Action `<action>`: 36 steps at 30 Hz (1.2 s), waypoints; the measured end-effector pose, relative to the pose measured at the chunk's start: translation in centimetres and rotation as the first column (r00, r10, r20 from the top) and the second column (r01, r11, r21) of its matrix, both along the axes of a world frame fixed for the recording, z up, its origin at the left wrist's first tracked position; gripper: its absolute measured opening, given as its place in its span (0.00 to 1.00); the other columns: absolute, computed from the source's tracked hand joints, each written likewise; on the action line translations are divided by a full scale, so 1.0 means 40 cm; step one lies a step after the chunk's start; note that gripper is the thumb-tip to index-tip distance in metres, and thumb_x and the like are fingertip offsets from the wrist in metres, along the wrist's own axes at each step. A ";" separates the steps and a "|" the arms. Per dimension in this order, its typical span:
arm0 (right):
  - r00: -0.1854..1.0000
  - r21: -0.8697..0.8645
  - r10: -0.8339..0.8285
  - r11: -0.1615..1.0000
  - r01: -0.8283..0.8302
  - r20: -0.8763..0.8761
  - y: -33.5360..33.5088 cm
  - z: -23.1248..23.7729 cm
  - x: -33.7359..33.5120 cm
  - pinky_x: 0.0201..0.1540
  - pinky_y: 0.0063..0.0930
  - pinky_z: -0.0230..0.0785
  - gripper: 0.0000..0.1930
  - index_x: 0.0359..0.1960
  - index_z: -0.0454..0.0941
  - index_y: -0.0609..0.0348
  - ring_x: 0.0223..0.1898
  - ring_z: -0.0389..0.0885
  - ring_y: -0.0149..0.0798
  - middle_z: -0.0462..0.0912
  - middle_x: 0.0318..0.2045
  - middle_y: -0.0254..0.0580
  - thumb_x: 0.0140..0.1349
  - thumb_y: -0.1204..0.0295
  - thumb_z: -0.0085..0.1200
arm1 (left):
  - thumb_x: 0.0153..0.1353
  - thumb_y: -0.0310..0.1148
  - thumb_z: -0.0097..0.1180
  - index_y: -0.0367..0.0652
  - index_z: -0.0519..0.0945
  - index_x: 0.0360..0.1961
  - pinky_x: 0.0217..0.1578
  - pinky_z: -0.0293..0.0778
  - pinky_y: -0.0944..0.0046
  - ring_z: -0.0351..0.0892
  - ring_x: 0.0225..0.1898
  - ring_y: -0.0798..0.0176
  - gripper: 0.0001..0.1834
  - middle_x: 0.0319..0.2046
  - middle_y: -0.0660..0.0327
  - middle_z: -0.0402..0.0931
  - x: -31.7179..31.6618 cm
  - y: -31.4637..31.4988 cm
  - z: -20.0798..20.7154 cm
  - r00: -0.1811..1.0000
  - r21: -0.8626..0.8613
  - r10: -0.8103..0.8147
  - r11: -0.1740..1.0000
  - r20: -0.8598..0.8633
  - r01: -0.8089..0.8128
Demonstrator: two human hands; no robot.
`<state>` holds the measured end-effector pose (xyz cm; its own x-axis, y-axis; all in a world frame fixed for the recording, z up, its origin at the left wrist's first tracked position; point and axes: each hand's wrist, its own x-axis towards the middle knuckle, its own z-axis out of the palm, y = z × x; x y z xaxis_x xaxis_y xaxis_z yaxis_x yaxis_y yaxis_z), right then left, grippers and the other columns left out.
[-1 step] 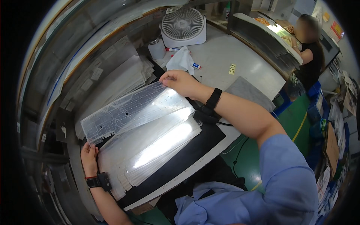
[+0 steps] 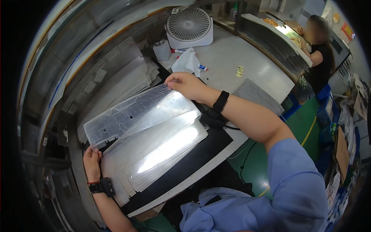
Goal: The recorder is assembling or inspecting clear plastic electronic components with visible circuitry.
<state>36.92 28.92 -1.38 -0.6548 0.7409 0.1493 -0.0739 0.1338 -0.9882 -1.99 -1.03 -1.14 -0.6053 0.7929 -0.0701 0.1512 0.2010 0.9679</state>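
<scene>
A long clear plastic film printed with fine circuit traces (image 2: 133,112) spans the space between my hands. My right hand (image 2: 187,86) pinches its far right corner between thumb and fingers. At the near left corner, my left hand (image 2: 92,162) grips the film's edge with closed fingertips. Below and nearer to me lies a fanned stack of clear plastic sheets (image 2: 154,160), one part glaring with reflected light. The held film overlaps the far side of this stack; whether the two touch I cannot tell. Under the stack is a black mat (image 2: 218,145).
More stacked sheets (image 2: 127,83) lie behind the film, beside a shelf frame. A white fan (image 2: 189,27), a bottle (image 2: 161,51), a white cloth (image 2: 186,62), markers (image 2: 203,68) and a grey pad (image 2: 257,94) are on the table. A co-worker (image 2: 319,58) sits at the far right.
</scene>
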 end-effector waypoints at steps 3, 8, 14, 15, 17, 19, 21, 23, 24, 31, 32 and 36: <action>1.000 0.017 -0.013 1.000 0.013 0.013 0.001 0.001 0.003 0.43 0.21 0.70 0.07 0.43 0.78 0.64 0.39 0.77 0.28 0.80 0.35 0.38 0.66 0.77 0.49 | 0.67 0.24 0.49 0.36 0.75 0.50 0.35 0.72 0.78 0.73 0.31 0.77 0.12 0.35 0.68 0.77 0.003 0.006 -0.001 1.000 0.030 0.011 0.999 0.023 -0.012; 1.000 0.013 -0.010 1.000 0.010 0.025 -0.004 0.008 0.001 0.43 0.21 0.70 0.07 0.43 0.78 0.64 0.39 0.77 0.28 0.80 0.35 0.37 0.66 0.77 0.49 | 0.66 0.24 0.50 0.37 0.76 0.49 0.35 0.72 0.78 0.73 0.31 0.78 0.11 0.36 0.69 0.77 0.004 0.005 -0.001 1.000 0.009 -0.005 1.000 -0.011 0.006; 1.000 -0.010 -0.005 1.000 0.005 0.025 -0.005 0.010 0.004 0.43 0.21 0.70 0.07 0.43 0.78 0.64 0.38 0.76 0.28 0.80 0.35 0.37 0.66 0.76 0.49 | 0.66 0.24 0.48 0.36 0.75 0.50 0.35 0.72 0.77 0.74 0.31 0.77 0.12 0.36 0.67 0.78 -0.011 0.005 -0.009 0.999 0.030 -0.037 0.999 0.009 0.036; 1.000 -0.010 -0.004 1.000 0.005 0.026 -0.004 0.009 0.004 0.43 0.21 0.70 0.07 0.43 0.78 0.64 0.38 0.76 0.28 0.80 0.35 0.37 0.66 0.76 0.50 | 0.67 0.25 0.48 0.36 0.75 0.50 0.35 0.72 0.77 0.74 0.32 0.76 0.12 0.37 0.67 0.78 -0.016 0.005 -0.011 0.999 0.043 -0.042 0.998 0.013 0.041; 1.000 -0.011 -0.003 1.000 0.004 0.031 -0.002 0.007 0.004 0.43 0.21 0.69 0.07 0.43 0.78 0.64 0.38 0.76 0.27 0.80 0.35 0.36 0.66 0.76 0.50 | 0.69 0.29 0.45 0.37 0.74 0.51 0.34 0.72 0.76 0.75 0.33 0.75 0.13 0.39 0.66 0.78 -0.017 0.003 -0.019 0.997 0.101 -0.024 0.995 0.070 0.017; 0.999 0.006 -0.018 1.000 0.018 0.039 -0.001 0.008 0.005 0.43 0.21 0.69 0.08 0.43 0.78 0.64 0.38 0.76 0.27 0.80 0.35 0.36 0.66 0.76 0.50 | 0.71 0.33 0.43 0.37 0.74 0.53 0.33 0.71 0.75 0.75 0.34 0.74 0.15 0.40 0.66 0.77 0.014 0.008 0.005 0.985 0.189 0.017 0.981 0.172 -0.050; 0.998 0.028 -0.024 0.999 0.023 0.050 -0.003 0.010 0.001 0.43 0.20 0.68 0.08 0.43 0.78 0.64 0.38 0.75 0.27 0.79 0.34 0.35 0.66 0.75 0.50 | 0.72 0.36 0.41 0.38 0.73 0.54 0.32 0.71 0.75 0.75 0.34 0.73 0.17 0.42 0.65 0.77 0.008 0.002 0.009 0.984 0.201 -0.044 0.980 0.174 0.009; 0.998 0.056 -0.019 0.998 0.015 0.061 -0.006 0.017 0.000 0.42 0.20 0.68 0.08 0.43 0.78 0.63 0.38 0.75 0.26 0.79 0.34 0.34 0.66 0.75 0.50 | 0.72 0.38 0.41 0.39 0.73 0.55 0.31 0.70 0.75 0.74 0.33 0.73 0.18 0.42 0.65 0.77 0.002 -0.006 0.011 0.982 0.207 -0.062 0.978 0.181 0.024; 0.998 0.068 -0.022 0.998 0.018 0.058 -0.006 0.016 0.000 0.43 0.20 0.68 0.08 0.43 0.78 0.63 0.38 0.75 0.26 0.80 0.34 0.35 0.66 0.75 0.51 | 0.72 0.39 0.41 0.39 0.72 0.56 0.31 0.69 0.75 0.74 0.33 0.73 0.19 0.42 0.65 0.77 0.001 -0.004 0.009 0.981 0.208 -0.049 0.978 0.188 0.009; 0.998 0.061 0.001 0.998 -0.004 0.057 -0.012 0.018 0.003 0.43 0.20 0.68 0.12 0.50 0.76 0.61 0.37 0.76 0.26 0.81 0.36 0.36 0.67 0.71 0.51 | 0.70 0.33 0.48 0.40 0.73 0.51 0.32 0.69 0.77 0.69 0.30 0.77 0.12 0.36 0.70 0.73 -0.022 0.004 -0.004 0.982 0.257 0.004 0.965 0.190 -0.054; 0.999 0.014 -0.012 1.000 0.011 0.042 -0.022 0.029 0.001 0.43 0.19 0.68 0.16 0.55 0.73 0.61 0.37 0.76 0.26 0.81 0.36 0.36 0.68 0.71 0.51 | 0.70 0.32 0.48 0.39 0.73 0.50 0.33 0.69 0.77 0.69 0.30 0.77 0.12 0.36 0.69 0.73 -0.025 0.005 -0.004 0.972 0.290 0.006 0.954 0.234 -0.076; 0.999 -0.115 -0.032 0.993 0.035 0.026 -0.023 0.038 -0.001 0.43 0.18 0.67 0.25 0.64 0.62 0.62 0.37 0.75 0.24 0.80 0.36 0.35 0.68 0.70 0.52 | 0.70 0.31 0.47 0.36 0.73 0.53 0.40 0.75 0.75 0.76 0.35 0.73 0.14 0.40 0.63 0.77 -0.071 -0.023 -0.018 0.950 0.367 0.032 0.918 0.311 -0.151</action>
<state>36.86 27.99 0.13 -0.6318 0.7738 0.0463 -0.0475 0.0209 -0.9987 -4.84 -1.97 -1.87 -0.6758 0.7359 0.0411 -0.1515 -0.1932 0.9694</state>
